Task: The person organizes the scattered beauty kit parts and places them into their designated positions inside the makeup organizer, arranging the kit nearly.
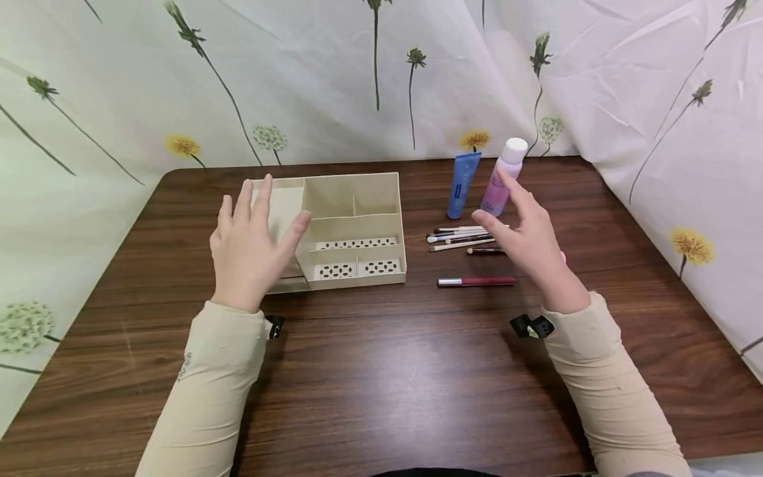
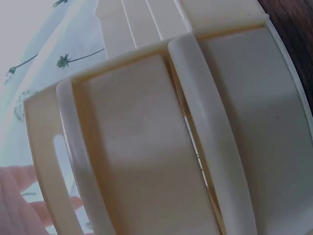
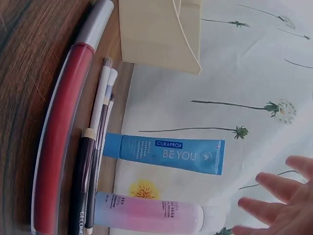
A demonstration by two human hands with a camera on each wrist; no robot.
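My left hand (image 1: 247, 248) is raised with fingers spread, overlapping the left side of a cream desk organizer (image 1: 352, 218) in the head view. The left wrist view shows the organizer's drawer fronts (image 2: 142, 142) close up, with fingers (image 2: 19, 196) beyond its edge. My right hand (image 1: 530, 245), fingers apart and holding nothing, is above the makeup brushes (image 1: 456, 238). Behind it a pink bottle (image 1: 497, 182) with a white cap stands beside an upright blue toothpaste tube (image 1: 462, 185). Nearer me lies a red lip gloss tube (image 1: 477, 282) with a silver cap.
Everything stands on a dark wood table (image 1: 393, 377). A white flower-print cloth (image 1: 334, 86) hangs behind it and along both sides. Dotted white liners (image 1: 381, 267) show in the organizer's front compartments. A small pink end of something (image 1: 563, 257) peeks out behind my right hand.
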